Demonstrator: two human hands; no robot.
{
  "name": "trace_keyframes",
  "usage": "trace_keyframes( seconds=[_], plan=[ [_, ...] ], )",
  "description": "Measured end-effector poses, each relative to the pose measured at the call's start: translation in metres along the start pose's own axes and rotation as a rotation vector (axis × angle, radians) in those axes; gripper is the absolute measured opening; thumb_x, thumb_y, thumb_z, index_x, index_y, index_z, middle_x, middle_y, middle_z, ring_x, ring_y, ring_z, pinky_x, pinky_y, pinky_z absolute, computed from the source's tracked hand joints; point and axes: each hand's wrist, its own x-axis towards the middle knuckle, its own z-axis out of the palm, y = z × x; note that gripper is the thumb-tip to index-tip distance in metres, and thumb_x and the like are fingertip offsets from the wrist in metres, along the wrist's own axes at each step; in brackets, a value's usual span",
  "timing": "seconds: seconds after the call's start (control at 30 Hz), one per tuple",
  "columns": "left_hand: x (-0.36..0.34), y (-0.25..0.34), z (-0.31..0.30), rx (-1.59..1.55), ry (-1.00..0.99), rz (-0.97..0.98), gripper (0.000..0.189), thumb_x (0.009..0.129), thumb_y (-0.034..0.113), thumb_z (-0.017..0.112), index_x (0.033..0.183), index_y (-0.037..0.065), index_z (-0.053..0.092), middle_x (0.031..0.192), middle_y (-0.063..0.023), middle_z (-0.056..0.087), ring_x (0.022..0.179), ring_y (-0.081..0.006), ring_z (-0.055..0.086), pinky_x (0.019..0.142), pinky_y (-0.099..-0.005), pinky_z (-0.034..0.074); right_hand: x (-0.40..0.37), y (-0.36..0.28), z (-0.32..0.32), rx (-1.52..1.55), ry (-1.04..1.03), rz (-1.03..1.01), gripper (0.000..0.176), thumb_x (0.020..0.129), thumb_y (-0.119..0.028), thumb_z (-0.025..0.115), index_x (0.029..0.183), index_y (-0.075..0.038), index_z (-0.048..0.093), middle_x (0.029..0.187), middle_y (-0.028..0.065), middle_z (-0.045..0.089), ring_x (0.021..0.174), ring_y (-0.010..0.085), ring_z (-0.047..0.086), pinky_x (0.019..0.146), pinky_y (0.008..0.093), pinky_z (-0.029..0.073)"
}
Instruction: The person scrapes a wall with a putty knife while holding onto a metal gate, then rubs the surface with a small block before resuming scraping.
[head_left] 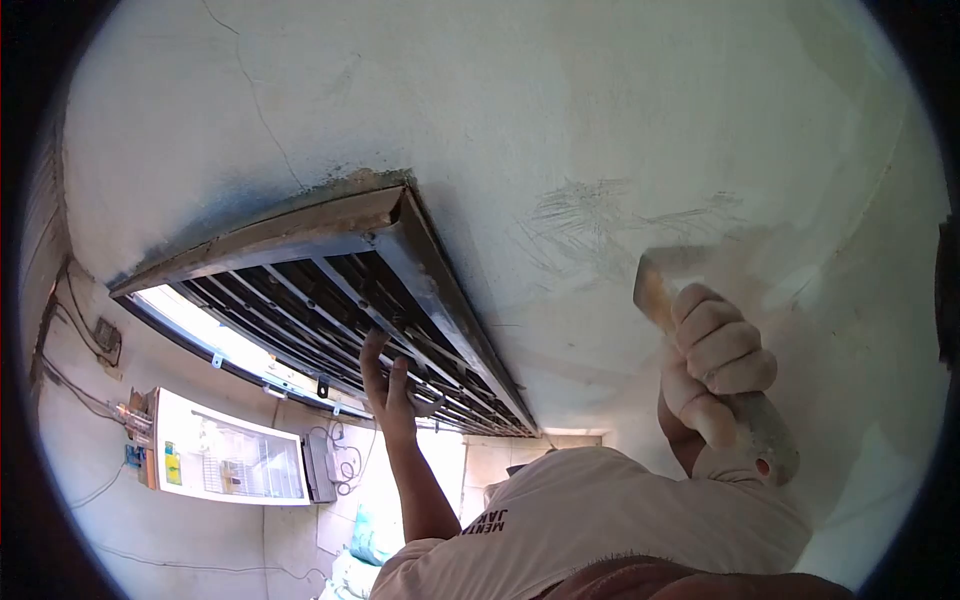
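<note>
My right hand [718,355] is closed in a fist around the handle of a scraper [660,285]. Its broad, flat, brownish end lies against the pale wall [480,120], and the grey handle with a hole near its butt sticks out below my fist. Dark scratch marks [590,210] cover the wall just up and left of the blade. To the left, my left hand [393,390] is raised at the barred window grille [330,310], fingers spread. Its fingertips overlap the bars; whether they press on them I cannot make out.
A brown frame [440,290] juts from the wall around the grille. Beyond it hangs a white glass-fronted cabinet [230,450], with loose cables [80,370] along the far wall. My light shirt [600,510] fills the bottom. A thin crack [255,100] runs down the wall.
</note>
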Motion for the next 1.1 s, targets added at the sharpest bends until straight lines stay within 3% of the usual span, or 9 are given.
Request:
trace_keyframes(
  seconds=[0.03, 0.17, 0.2, 0.37, 0.57, 0.7, 0.73, 0.87, 1.1],
  plan=[
    [0.003, -0.011, 0.001, 0.052, -0.035, 0.073, 0.047, 0.09, 0.011, 0.051, 0.134, 0.001, 0.039, 0.125, -0.0112, 0.049, 0.097, -0.0133, 0.048, 0.082, -0.0256, 0.039, 0.001, 0.003, -0.001, -0.05, 0.007, -0.03, 0.042, 0.085, -0.049, 0.06, 0.075, -0.013, 0.04, 0.066, -0.0015, 0.041, 0.049, 0.0115, 0.033, 0.048, 0.0282, 0.026],
    [0.0, -0.014, 0.018, -0.221, -0.001, -0.242, 0.049, 0.089, 0.009, 0.059, 0.132, -0.001, 0.038, 0.111, -0.0079, 0.055, 0.086, -0.0115, 0.05, 0.075, -0.0243, 0.042, -0.009, 0.013, -0.002, -0.085, 0.047, -0.095, 0.054, 0.08, -0.064, 0.056, 0.077, -0.013, 0.04, 0.067, -0.0008, 0.041, 0.051, 0.0124, 0.034, 0.048, 0.0283, 0.027],
    [0.003, -0.015, 0.023, -0.177, -0.036, -0.126, 0.044, 0.09, 0.01, 0.06, 0.128, -0.002, 0.041, 0.102, -0.006, 0.056, 0.083, -0.0106, 0.05, 0.073, -0.0234, 0.041, -0.01, 0.013, -0.003, -0.098, 0.023, -0.087, 0.055, 0.08, -0.066, 0.055, 0.078, -0.013, 0.039, 0.067, -0.0006, 0.041, 0.051, 0.0125, 0.034, 0.049, 0.0284, 0.027],
    [0.012, -0.017, 0.029, -0.071, -0.093, -0.151, 0.037, 0.092, 0.013, 0.056, 0.123, -0.003, 0.043, 0.108, -0.0096, 0.056, 0.093, -0.0138, 0.05, 0.081, -0.0265, 0.041, -0.012, 0.015, -0.008, -0.096, 0.008, -0.048, 0.062, 0.078, -0.074, 0.047, 0.08, -0.013, 0.038, 0.068, 0.0002, 0.042, 0.053, 0.0132, 0.034, 0.05, 0.0288, 0.028],
    [0.013, -0.029, 0.024, -0.072, -0.135, -0.187, 0.042, 0.093, 0.015, 0.054, 0.128, -0.004, 0.039, 0.116, -0.0132, 0.053, 0.102, -0.0183, 0.049, 0.089, -0.0293, 0.039, -0.022, 0.025, -0.011, -0.025, 0.099, -0.129, 0.063, 0.078, -0.076, 0.043, 0.079, -0.013, 0.037, 0.066, 0.0, 0.041, 0.052, 0.0121, 0.033, 0.05, 0.0274, 0.028],
    [0.008, -0.043, 0.026, -0.038, -0.077, -0.203, 0.056, 0.094, 0.011, 0.05, 0.141, 0.001, 0.022, 0.137, -0.018, 0.037, 0.124, -0.0239, 0.038, 0.102, -0.0342, 0.031, -0.025, 0.033, -0.008, -0.031, 0.185, -0.19, 0.061, 0.079, -0.074, 0.044, 0.078, -0.013, 0.036, 0.062, -0.0004, 0.042, 0.048, 0.0106, 0.034, 0.048, 0.0258, 0.028],
    [0.008, -0.04, 0.029, -0.134, -0.088, -0.173, 0.047, 0.095, 0.013, 0.051, 0.133, -0.003, 0.031, 0.123, -0.0151, 0.048, 0.11, -0.0201, 0.046, 0.093, -0.0291, 0.038, -0.024, 0.037, -0.006, -0.01, 0.221, -0.198, 0.06, 0.08, -0.072, 0.046, 0.077, -0.013, 0.036, 0.06, -0.0008, 0.041, 0.047, 0.0099, 0.033, 0.047, 0.0251, 0.028],
    [0.006, -0.048, 0.027, -0.193, -0.098, -0.25, 0.047, 0.095, 0.014, 0.05, 0.134, -0.002, 0.029, 0.124, -0.015, 0.047, 0.107, -0.0186, 0.046, 0.086, -0.0243, 0.04, -0.022, 0.049, 0.003, 0.049, 0.33, -0.245, 0.059, 0.082, -0.07, 0.046, 0.073, -0.013, 0.033, 0.055, -0.0006, 0.039, 0.041, 0.0095, 0.032, 0.041, 0.0247, 0.027],
    [0.007, -0.054, 0.023, -0.14, -0.131, -0.233, 0.046, 0.096, 0.015, 0.049, 0.134, -0.003, 0.03, 0.125, -0.0151, 0.048, 0.105, -0.0182, 0.048, 0.088, -0.0275, 0.04, -0.02, 0.045, 0.0, 0.095, 0.399, -0.27, 0.058, 0.084, -0.067, 0.044, 0.069, -0.013, 0.029, 0.046, 0.0005, 0.035, 0.033, 0.0096, 0.029, 0.032, 0.0251, 0.026]
  ],
)
